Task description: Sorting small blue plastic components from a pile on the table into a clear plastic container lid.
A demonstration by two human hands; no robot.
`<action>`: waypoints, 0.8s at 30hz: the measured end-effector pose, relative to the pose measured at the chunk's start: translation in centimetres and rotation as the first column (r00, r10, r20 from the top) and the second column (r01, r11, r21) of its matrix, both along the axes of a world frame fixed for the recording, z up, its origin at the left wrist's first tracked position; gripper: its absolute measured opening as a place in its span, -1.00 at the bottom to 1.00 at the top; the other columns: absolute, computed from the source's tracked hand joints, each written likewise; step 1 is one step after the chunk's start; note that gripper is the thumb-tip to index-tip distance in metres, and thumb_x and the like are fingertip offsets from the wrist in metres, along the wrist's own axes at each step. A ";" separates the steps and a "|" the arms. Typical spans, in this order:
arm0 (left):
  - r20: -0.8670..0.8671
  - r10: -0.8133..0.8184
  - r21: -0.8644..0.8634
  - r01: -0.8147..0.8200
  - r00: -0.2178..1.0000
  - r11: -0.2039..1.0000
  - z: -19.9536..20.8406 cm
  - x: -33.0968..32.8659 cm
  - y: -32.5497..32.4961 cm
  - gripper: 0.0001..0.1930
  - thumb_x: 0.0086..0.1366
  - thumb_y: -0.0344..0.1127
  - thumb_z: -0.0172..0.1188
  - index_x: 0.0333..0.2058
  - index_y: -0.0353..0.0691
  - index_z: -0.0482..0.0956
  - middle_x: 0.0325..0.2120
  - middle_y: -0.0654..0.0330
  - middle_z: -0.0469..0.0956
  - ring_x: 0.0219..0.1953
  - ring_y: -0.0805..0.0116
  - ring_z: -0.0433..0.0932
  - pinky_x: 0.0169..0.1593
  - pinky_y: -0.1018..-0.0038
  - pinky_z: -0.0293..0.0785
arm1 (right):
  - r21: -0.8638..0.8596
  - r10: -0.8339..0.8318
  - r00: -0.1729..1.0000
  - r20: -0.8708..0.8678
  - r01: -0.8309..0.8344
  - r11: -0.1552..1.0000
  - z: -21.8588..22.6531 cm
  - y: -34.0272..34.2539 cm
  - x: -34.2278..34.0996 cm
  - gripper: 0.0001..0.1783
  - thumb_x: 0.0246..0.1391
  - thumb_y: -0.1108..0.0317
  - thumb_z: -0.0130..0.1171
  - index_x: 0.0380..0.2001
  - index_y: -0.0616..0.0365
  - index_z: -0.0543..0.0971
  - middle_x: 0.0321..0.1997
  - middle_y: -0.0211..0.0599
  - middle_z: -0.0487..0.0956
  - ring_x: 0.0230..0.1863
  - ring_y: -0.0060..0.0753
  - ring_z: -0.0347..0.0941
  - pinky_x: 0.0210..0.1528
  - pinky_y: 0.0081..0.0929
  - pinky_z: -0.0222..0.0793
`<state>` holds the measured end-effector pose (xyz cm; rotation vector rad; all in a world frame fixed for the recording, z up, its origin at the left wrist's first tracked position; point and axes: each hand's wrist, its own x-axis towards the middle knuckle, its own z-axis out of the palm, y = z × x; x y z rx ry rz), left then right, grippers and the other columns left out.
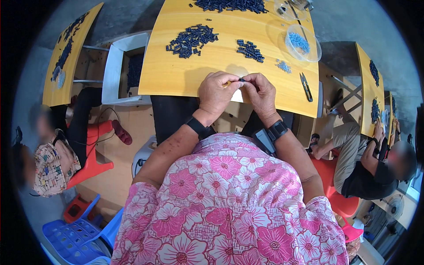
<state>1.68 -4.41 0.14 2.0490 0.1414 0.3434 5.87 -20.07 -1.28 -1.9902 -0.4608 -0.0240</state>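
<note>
Just over the table's near edge, my left hand (216,92) and my right hand (261,93) meet fingertip to fingertip. Both pinch a small black cylindrical piece (241,80), mostly covered by the fingers. Beyond them on the yellow table (172,79) lies a small group of black cylindrical pieces (250,51). A larger heap of the same pieces (192,40) is to its left. Right of my hands is a little scatter of clear bluish bits (283,66). Black-handled thread snips (306,87) rest near the right edge.
A clear round tub (303,43) holds blue bits, with another clear container (291,9) behind it. More black pieces (232,4) cover the far side. A white box (115,70) stands left of the table. People sit at tables on both sides; blue plastic chairs (77,238) stand lower left.
</note>
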 end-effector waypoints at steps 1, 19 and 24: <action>0.016 0.001 0.016 -0.002 1.000 1.000 0.0 0.0 0.0 -0.86 0.07 -0.31 0.39 -0.41 -0.23 0.69 -0.49 0.19 0.62 -0.40 0.30 0.54 -0.28 0.43 0.45 | 0.001 -0.010 1.000 -0.011 0.010 1.000 0.0 0.0 -0.1 -0.90 0.05 0.42 0.25 -0.33 0.16 0.59 -0.35 -0.19 0.60 -0.30 -0.14 0.57 -0.21 -0.36 0.48; 0.043 -0.103 0.041 0.101 0.994 0.994 0.2 0.6 -0.2 -0.91 0.15 -0.40 0.26 -0.35 -0.23 0.65 -0.42 0.16 0.64 -0.31 0.24 0.56 -0.19 0.39 0.48 | 0.195 0.020 0.971 -0.236 0.028 0.980 -0.4 -0.6 0.1 -0.85 -0.04 0.55 0.33 -0.36 0.23 0.59 -0.38 -0.37 0.61 -0.32 -0.56 0.53 -0.20 -0.57 0.47; 0.027 -0.157 0.002 0.157 0.987 0.988 -0.1 0.8 0.1 -0.89 0.17 -0.38 0.24 -0.33 -0.25 0.62 -0.43 0.13 0.61 -0.30 0.21 0.56 -0.19 0.37 0.48 | 0.334 0.066 0.944 -0.323 0.049 0.941 0.4 -0.5 0.1 -0.84 -0.03 0.60 0.32 -0.32 0.23 0.59 -0.34 -0.42 0.61 -0.26 -0.62 0.51 -0.16 -0.60 0.46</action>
